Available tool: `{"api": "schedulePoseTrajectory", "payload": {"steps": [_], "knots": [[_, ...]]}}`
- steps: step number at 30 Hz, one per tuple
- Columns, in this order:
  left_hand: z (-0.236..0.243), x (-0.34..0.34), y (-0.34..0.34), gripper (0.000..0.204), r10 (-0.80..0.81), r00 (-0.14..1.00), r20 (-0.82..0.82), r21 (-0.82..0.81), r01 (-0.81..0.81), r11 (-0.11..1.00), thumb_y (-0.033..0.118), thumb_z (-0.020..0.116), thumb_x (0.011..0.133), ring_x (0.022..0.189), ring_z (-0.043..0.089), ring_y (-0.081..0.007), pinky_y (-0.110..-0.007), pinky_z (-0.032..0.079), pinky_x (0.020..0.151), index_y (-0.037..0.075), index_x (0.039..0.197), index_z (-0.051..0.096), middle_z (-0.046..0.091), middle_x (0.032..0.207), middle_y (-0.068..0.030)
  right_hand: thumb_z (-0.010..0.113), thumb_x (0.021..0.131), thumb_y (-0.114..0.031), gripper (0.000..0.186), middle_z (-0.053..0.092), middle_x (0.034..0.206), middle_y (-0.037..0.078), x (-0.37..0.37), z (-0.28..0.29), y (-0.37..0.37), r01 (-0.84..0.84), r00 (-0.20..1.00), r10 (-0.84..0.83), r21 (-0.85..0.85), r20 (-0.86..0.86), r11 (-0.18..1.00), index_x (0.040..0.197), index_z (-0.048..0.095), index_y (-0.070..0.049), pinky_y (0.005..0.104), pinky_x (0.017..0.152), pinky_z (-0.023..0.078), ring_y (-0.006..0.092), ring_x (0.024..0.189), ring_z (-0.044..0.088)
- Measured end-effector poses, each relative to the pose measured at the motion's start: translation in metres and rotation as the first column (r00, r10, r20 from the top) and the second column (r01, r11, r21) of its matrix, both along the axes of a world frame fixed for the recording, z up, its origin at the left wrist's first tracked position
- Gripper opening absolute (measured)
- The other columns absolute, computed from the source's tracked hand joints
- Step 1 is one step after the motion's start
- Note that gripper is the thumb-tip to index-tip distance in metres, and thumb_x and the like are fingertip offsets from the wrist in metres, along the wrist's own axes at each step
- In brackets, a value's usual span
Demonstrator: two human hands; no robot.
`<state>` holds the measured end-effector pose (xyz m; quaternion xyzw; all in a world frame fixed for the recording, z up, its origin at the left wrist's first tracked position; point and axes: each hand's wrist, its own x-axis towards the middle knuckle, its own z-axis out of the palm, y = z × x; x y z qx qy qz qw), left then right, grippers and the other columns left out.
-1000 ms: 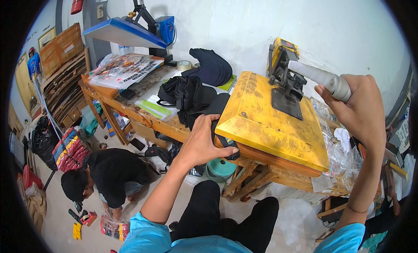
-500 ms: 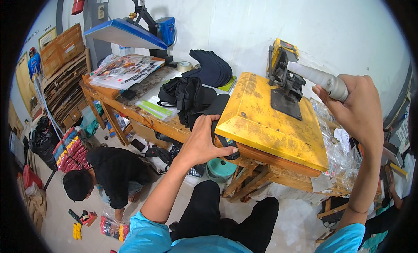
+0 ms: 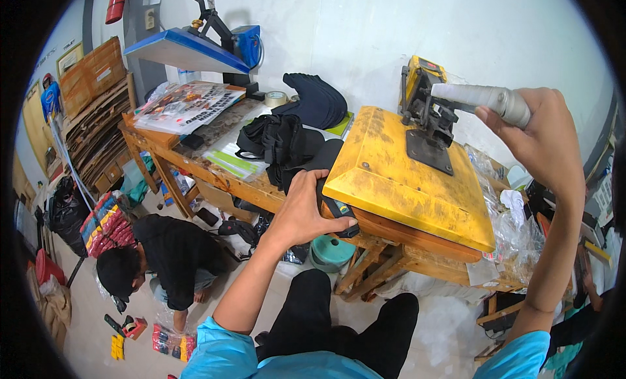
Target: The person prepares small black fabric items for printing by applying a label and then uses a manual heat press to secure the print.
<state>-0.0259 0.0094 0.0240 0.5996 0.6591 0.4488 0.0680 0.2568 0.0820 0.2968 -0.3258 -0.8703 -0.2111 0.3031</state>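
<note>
A yellow heat press (image 3: pixel 385 157) with a scuffed top plate stands at the front right of the workbench. My right hand (image 3: pixel 548 134) is wrapped around the end of its white-taped lever handle (image 3: pixel 473 98). At the press's front left corner, my left hand (image 3: pixel 303 209) grips a black fabric piece (image 3: pixel 344 214) with a small coloured mark, thumb on the near side and fingers behind. Part of that piece is hidden by the hand and the plate. Just behind my left hand lies a heap of black caps or cap parts (image 3: pixel 280 144).
Nested dark cap pieces (image 3: pixel 316 102) and a tape roll (image 3: pixel 275 99) sit farther back. A blue heat press (image 3: pixel 189 49) stands raised at the bench's far left. Clear plastic (image 3: pixel 515 235) is piled right of the yellow press. A co-worker (image 3: pixel 173 261) crouches at lower left beside packed bundles.
My right hand has moved up and slightly right, tilting the lever handle higher. My left hand stays at the black piece, almost unmoved. The co-worker's head has shifted a little.
</note>
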Motion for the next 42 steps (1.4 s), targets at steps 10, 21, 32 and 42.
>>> {"api": "schedulePoseTrajectory", "payload": {"steps": [10, 21, 32, 42], "knots": [[-0.001, -0.009, 0.0, 0.108, 0.003, 1.0, 0.016, -0.01, -0.003, 1.0, 0.05, 0.098, 0.07, 0.144, 0.053, -0.0394, -0.047, 0.044, 0.121, -0.01, 0.148, 0.053, 0.058, 0.145, -0.028, 0.085, 0.095, -0.024, 0.034, 0.051, 0.054, 0.005, -0.005, 0.007, -0.002, 0.005, 0.999, -0.003, -0.061, 0.036, 0.998, 0.081, 0.076, 0.005, 0.0369, 0.05, 0.035, 0.0147, 0.049, 0.041], [0.0, -0.011, -0.002, 0.112, 0.013, 0.999, 0.03, -0.015, -0.013, 1.0, 0.052, 0.097, 0.071, 0.146, 0.052, -0.0409, -0.047, 0.043, 0.122, -0.013, 0.149, 0.05, 0.057, 0.146, -0.0307, 0.086, 0.095, -0.026, 0.041, 0.05, 0.052, 0.009, -0.021, -0.011, -0.041, -0.074, 0.997, 0.075, -0.035, 0.032, 0.997, 0.073, 0.069, 0.005, 0.0391, 0.049, 0.035, 0.0174, 0.048, 0.039], [0.005, -0.007, 0.001, 0.112, -0.002, 0.999, 0.051, -0.037, 0.004, 0.999, 0.051, 0.096, 0.07, 0.145, 0.052, -0.0404, -0.047, 0.045, 0.12, -0.013, 0.149, 0.049, 0.057, 0.146, -0.0308, 0.084, 0.095, -0.023, 0.042, 0.046, 0.052, 0.011, -0.003, -0.009, -0.01, 0.0, 0.998, 0.007, -0.116, 0.057, 0.993, 0.07, 0.065, 0.007, 0.0403, 0.049, 0.033, 0.0185, 0.047, 0.037], [0.002, -0.004, 0.001, 0.112, 0.015, 0.999, 0.044, -0.019, -0.014, 1.0, 0.051, 0.096, 0.069, 0.143, 0.054, -0.0395, -0.046, 0.046, 0.119, -0.013, 0.15, 0.05, 0.057, 0.144, -0.0286, 0.085, 0.096, -0.022, 0.044, 0.046, 0.054, 0.005, -0.008, 0.007, -0.004, 0.073, 0.995, -0.056, -0.222, 0.084, 0.972, 0.07, 0.063, 0.006, 0.0376, 0.051, 0.034, 0.013, 0.053, 0.039]]}}
